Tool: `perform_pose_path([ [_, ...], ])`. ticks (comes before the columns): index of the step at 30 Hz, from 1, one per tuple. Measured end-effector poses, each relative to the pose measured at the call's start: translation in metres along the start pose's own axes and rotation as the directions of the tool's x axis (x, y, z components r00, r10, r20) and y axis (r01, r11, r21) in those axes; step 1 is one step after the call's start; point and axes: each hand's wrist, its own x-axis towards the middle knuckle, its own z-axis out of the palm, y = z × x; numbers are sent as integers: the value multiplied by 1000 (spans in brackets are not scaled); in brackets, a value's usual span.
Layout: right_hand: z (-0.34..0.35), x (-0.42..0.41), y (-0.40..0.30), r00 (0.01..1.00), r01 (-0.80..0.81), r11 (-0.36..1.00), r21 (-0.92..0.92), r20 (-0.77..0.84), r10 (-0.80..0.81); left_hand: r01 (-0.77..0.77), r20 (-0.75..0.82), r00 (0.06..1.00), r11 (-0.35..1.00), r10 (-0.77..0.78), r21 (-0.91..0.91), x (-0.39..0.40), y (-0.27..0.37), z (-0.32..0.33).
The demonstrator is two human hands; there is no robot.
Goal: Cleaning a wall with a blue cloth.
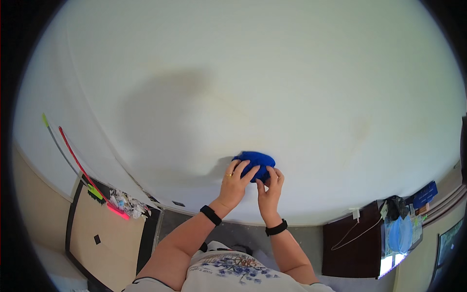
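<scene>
A crumpled blue cloth [256, 157] lies bunched against the white wall [292, 91] in front of me. My left hand [235, 182] presses on its left side with fingers spread over the fabric, a ring on one finger. At the cloth's lower right, my right hand [270, 189] pinches the fabric between thumb and fingers. Both wrists wear black bands. Faint yellowish smudges show on the wall around the cloth, and a broad shadow falls to its left.
At left, a red-handled broom [74, 155] and a green-ended brush [95, 191] lean on the wall beside heaped litter [127, 204]. To the right stands a dark brown cabinet [346, 244] with a white cable [344, 239] and a light blue basin [400, 233].
</scene>
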Motion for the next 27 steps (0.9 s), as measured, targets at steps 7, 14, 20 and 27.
perform_pose_path([
  [7,-15,70,-91,974,224,956,191,-55,-218,-13,-391,920,998,34,55,94,7,-58],
  [14,-8,100,-112,958,280,960,-20,-53,-281,46,-445,895,998,-19,49,111,-4,-60],
  [20,11,68,-79,964,264,963,-53,-3,-264,80,-375,927,990,-29,120,67,-19,-44],
  [27,48,9,-18,975,175,978,-111,158,-157,143,-213,970,982,-114,126,-23,-52,-5],
])
